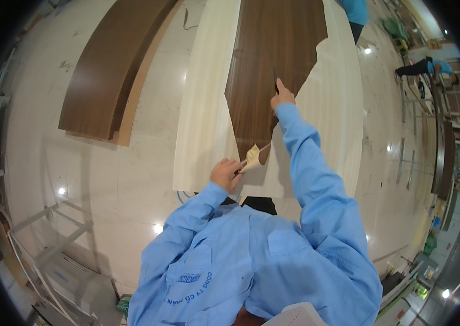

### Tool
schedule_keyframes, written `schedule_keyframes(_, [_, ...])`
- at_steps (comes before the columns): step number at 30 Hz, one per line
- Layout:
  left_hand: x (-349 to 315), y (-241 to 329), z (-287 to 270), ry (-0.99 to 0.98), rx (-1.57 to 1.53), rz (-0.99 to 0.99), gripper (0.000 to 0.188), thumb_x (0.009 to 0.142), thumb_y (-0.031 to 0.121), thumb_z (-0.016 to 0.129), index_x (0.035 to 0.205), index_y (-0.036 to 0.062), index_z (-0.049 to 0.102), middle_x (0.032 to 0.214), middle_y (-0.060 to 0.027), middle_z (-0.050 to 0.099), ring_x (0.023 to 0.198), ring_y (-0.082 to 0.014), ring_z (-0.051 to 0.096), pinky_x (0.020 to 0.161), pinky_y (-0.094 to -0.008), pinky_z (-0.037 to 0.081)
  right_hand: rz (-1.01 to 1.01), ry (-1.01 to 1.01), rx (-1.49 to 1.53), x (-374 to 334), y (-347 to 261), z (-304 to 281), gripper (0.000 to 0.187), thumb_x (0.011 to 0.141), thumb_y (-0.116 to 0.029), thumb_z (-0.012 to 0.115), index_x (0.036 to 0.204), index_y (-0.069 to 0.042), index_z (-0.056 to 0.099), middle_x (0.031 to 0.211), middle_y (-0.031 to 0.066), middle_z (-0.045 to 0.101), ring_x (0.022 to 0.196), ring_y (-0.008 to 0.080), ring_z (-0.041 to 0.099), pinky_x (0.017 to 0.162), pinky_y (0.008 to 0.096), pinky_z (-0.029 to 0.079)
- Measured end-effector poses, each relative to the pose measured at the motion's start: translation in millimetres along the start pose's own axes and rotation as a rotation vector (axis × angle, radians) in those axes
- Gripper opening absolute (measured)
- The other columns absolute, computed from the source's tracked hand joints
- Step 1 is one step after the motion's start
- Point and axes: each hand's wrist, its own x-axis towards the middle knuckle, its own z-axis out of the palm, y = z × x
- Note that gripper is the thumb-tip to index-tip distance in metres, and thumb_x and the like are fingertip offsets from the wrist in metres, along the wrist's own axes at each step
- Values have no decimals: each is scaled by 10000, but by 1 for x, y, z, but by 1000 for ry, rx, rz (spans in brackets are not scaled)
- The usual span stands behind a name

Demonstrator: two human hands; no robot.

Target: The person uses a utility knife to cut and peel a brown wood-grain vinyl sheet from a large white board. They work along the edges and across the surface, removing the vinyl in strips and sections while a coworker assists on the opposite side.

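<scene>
A long panel with pale wood grain (334,125) lies in front of me. On it is a dark brown wood-grain sheet or area (268,54) with jagged edges that narrows toward me. My right hand (283,99) is closed around a slim dark knife-like tool (276,81), its tip over the brown surface. Near the panel's close edge, my left hand (225,173) is closed on a thin tool with a metal shaft (266,146). A crumpled tan scrap (252,156) is at its fingers, beside the brown point; whether the fingers grip this scrap too is unclear.
Brown boards (113,65) lie stacked at the left. A metal frame (58,239) stands at the lower left. One person in blue (356,13) is at the panel's far right; another person (437,67) is farther right, near racks and boards (443,157).
</scene>
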Motion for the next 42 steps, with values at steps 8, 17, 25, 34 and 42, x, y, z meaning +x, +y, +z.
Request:
schedule_keyframes(8, [5,-13,-4,24,-14,1,174,753,96,765,866,67,636,833,-84,610,831,-315,593,729,-422,494,41,-68,-101,-60,3,-9,699,880,-77,565,1547,-187,386,1234,212,670,1141,406,633,1010,460,505])
schedule_keyframes(17, [23,2,-4,17,-15,69,270,768,133,784,1012,97,674,932,-59,618,899,-295,577,810,-396,495,-154,-43,-130,-153,46,4,673,901,-49,510,1541,-224,398,1008,260,693,940,461,652,905,526,511])
schedule_keyframes(25, [24,-7,10,66,72,109,159,772,111,775,903,96,687,953,-70,612,914,-304,562,815,-413,480,-166,-24,-148,-208,63,8,671,883,-25,533,1526,-172,407,905,274,664,851,461,637,805,550,502])
schedule_keyframes(34, [23,10,4,30,201,77,310,748,209,816,1004,98,682,1066,-61,611,1021,-302,551,897,-460,437,-201,-83,-158,-245,69,-8,653,901,-20,530,1527,-160,405,886,245,658,790,406,647,751,513,529])
schedule_keyframes(42, [77,-12,35,-269,-48,328,343,818,138,753,1153,100,689,1241,-79,660,1212,-321,583,976,-422,472,148,184,1048,-243,113,-32,475,974,-40,555,1435,-78,445,885,121,627,582,185,619,512,343,535])
